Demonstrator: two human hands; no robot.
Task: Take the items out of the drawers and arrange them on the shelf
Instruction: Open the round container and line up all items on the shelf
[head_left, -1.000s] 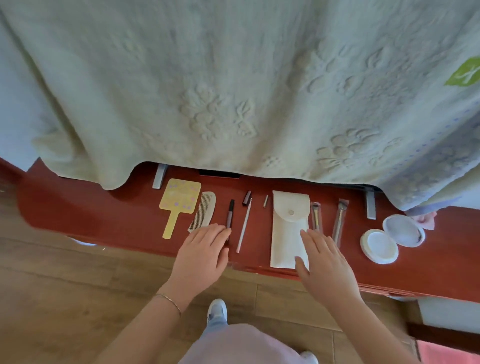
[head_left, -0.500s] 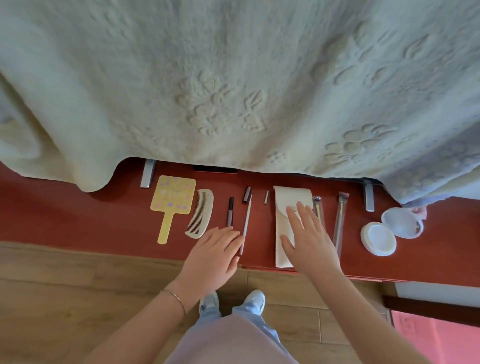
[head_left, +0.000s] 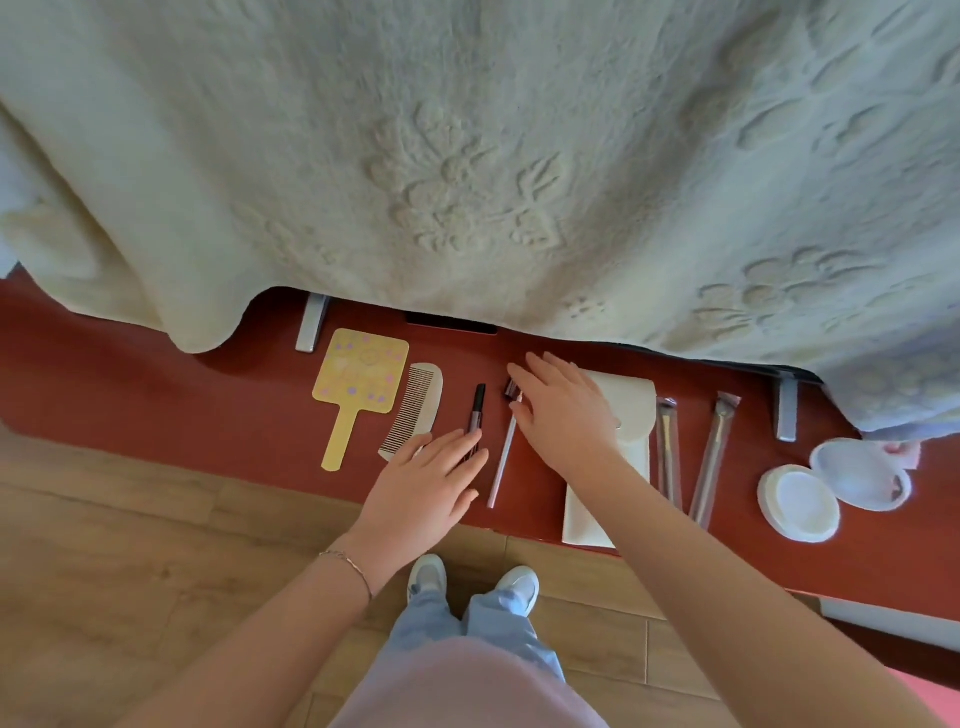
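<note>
View from above of two bare hands over a red shelf (head_left: 156, 415) where grooming items lie in a row. A cream blanket (head_left: 467, 156) hangs over the back of the shelf.

The left hand (head_left: 421, 493) lies flat, palm down, near the front edge. Its fingers are spread and nearly straight, an open grip that holds nothing. The fingertips rest on or just over the lower end of a black pen (head_left: 476, 408) and touch the near end of a white comb (head_left: 413, 410); whether they press down cannot be told. A thin bracelet (head_left: 349, 564) circles the wrist.

The right hand (head_left: 563, 410) reaches further back, palm down, fingers loosely spread and extended. Its grip is also wide and empty. It hovers over the left part of a white pouch (head_left: 628, 410), and its fingers cover the top of a thin white stick (head_left: 501, 462) beside a small dark cap (head_left: 510, 387). Contact cannot be told.

From left to right the shelf carries a yellow hand mirror (head_left: 358, 384), the comb, the pen, the stick, the pouch, two wrapped brushes (head_left: 669, 452) lying apart, and an open round compact (head_left: 800, 501) whose lid (head_left: 857, 473) lies just beside it.

Below, pale blue trousers and white shoes (head_left: 428, 574) stand on a wood floor (head_left: 130, 571).
</note>
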